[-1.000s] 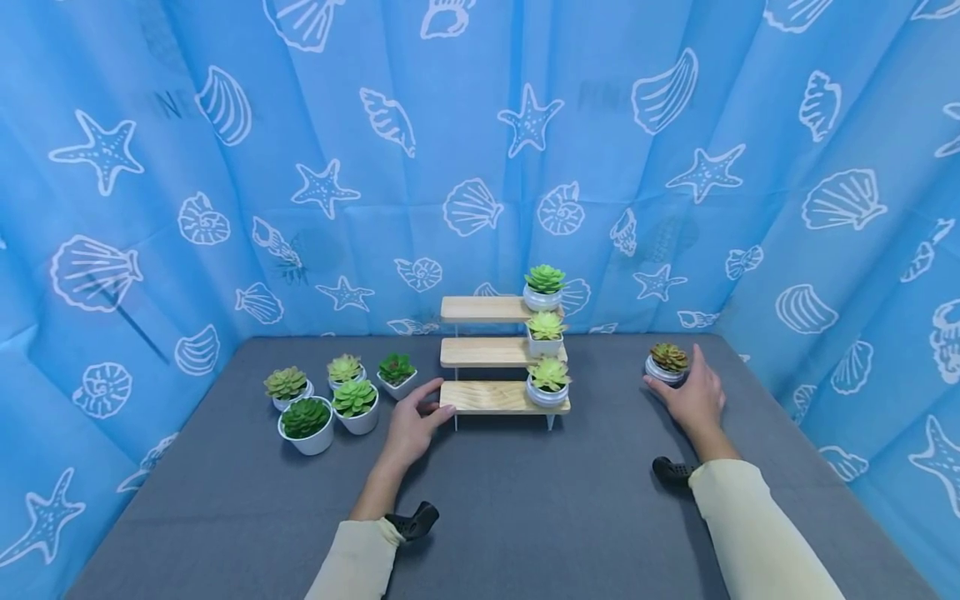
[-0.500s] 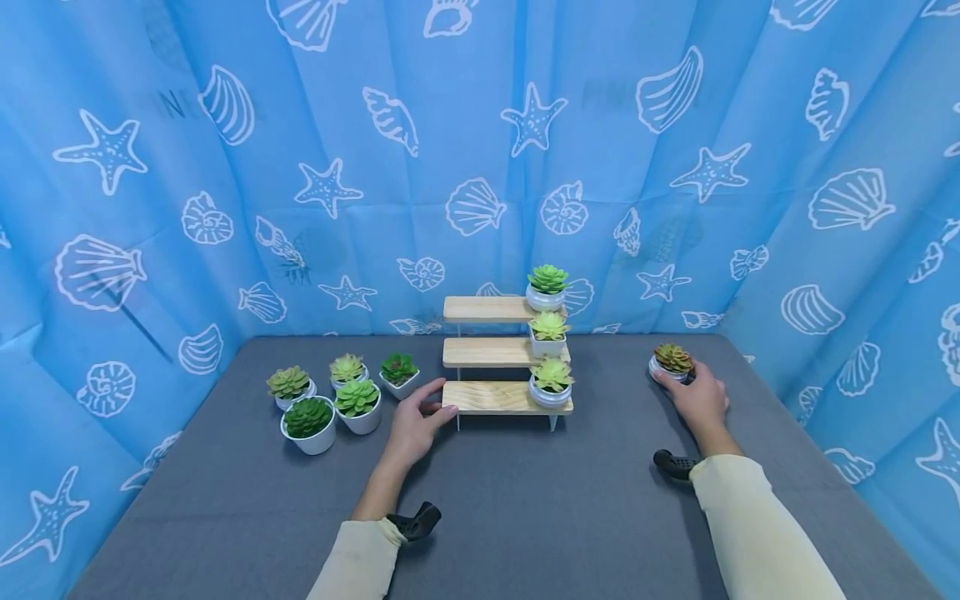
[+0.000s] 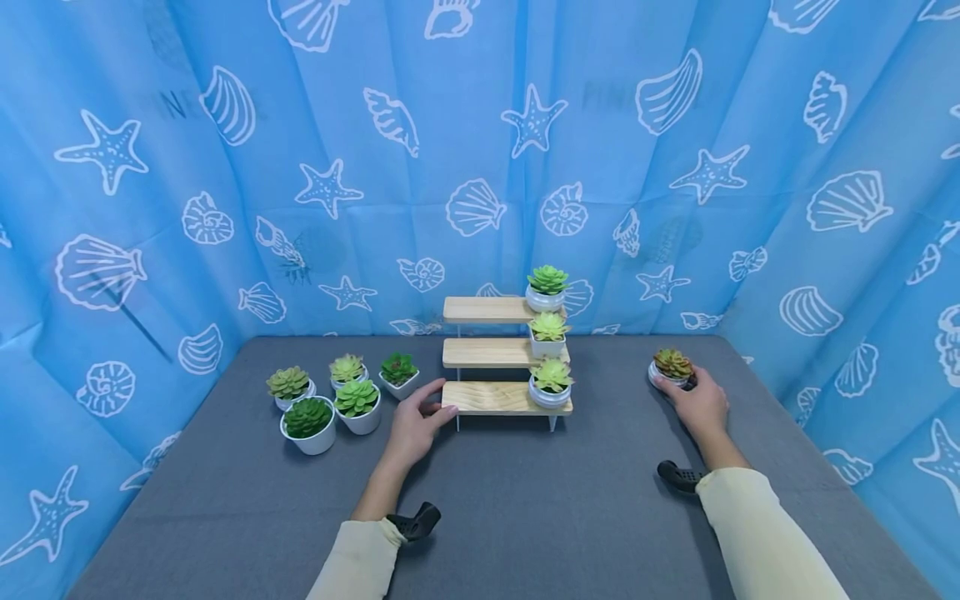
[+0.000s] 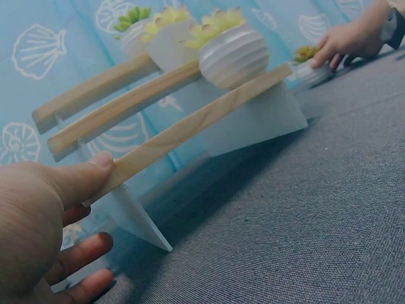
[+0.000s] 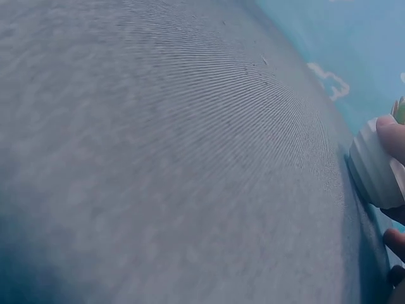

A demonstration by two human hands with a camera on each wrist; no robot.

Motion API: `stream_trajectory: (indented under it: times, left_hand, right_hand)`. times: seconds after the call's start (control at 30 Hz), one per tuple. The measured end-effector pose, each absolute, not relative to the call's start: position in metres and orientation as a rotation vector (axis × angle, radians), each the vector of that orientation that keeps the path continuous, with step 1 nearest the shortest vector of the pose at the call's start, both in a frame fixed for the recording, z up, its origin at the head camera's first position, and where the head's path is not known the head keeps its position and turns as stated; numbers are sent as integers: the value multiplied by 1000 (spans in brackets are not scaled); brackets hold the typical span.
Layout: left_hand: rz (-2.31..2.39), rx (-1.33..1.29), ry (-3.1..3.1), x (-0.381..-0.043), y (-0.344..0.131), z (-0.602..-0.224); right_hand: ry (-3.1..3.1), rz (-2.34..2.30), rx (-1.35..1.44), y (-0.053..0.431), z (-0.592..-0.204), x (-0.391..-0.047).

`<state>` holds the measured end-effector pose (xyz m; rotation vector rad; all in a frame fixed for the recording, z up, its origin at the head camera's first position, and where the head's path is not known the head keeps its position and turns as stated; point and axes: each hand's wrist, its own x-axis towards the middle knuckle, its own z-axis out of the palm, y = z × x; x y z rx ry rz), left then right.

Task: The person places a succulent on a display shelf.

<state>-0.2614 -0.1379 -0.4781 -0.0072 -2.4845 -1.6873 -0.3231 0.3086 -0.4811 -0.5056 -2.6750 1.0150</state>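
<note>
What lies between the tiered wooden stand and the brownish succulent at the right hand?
Only bare gray cloth lies between the tiered wooden stand and the brownish succulent in the right hand; the head view shows this.

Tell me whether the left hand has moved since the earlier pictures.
No. The left hand stays at the bottom-left end of the three-tiered pale wooden stand, with no visible shift.

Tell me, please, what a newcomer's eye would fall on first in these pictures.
Probably the blue curtain with its white seashells and starfish, which fills the background. Before it, mid-view, the three-tier wooden stand draws the eye, with potted succulents at its right end and the left grip holding the bottom tier at its left end. Further right, the right grip holds a brownish potted succulent.
</note>
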Motion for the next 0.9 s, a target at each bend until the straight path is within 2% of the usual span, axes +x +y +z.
stream_trajectory:
  times: [0.43, 0.9]
  left_hand:
    - [-1692, -29, -2471, -261, -140, -478]
    - [-1687, -36, -2484, -262, -140, -479]
  right_hand:
    - [-2730, 1007, -264, 299, -480, -299]
    - [-2729, 1159, -174, 283, -467, -262]
